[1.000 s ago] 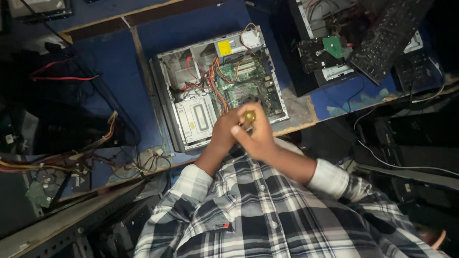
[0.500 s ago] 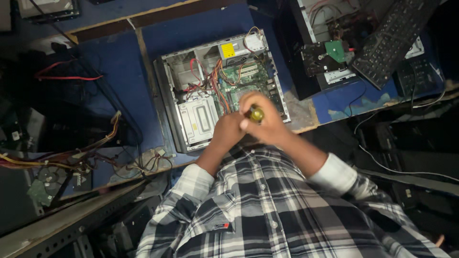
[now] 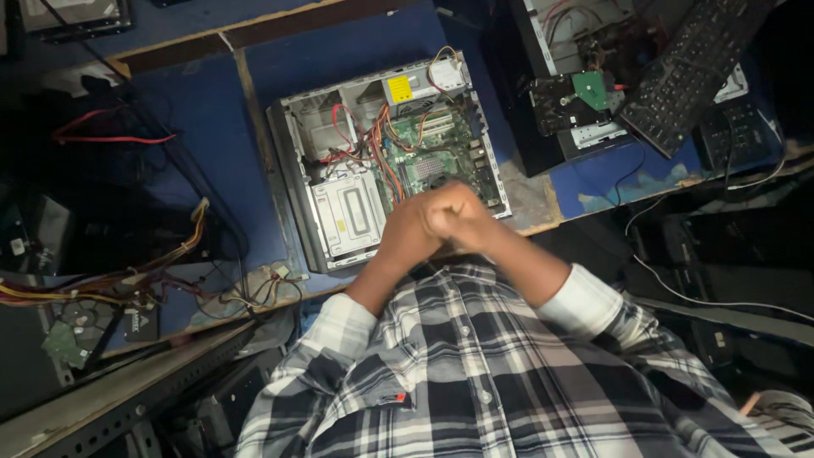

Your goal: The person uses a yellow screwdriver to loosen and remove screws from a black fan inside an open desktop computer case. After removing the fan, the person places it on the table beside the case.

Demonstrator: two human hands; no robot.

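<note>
An open desktop computer case [image 3: 292, 182] lies flat on the blue table, showing a green motherboard [image 3: 441, 148], a silver drive cage [image 3: 348, 216] and red and orange cables [image 3: 377, 153]. My left hand [image 3: 405, 237] and my right hand [image 3: 462, 216] are pressed together in closed fists over the near right part of the case. The yellow-handled tool seen between them a moment ago is now hidden inside the fists. Both forearms come out of plaid shirt sleeves.
A second open case [image 3: 577, 85] with a green-boarded drive stands at the back right, with a black keyboard [image 3: 687, 72] leaning on it. Loose wire bundles [image 3: 127, 280] and a bare hard drive [image 3: 72, 331] lie left. The table's front edge [image 3: 543, 225] is chipped.
My hands have closed tighter and shifted slightly up over the case. The tool's yellow handle, visible between them before, is now covered.
</note>
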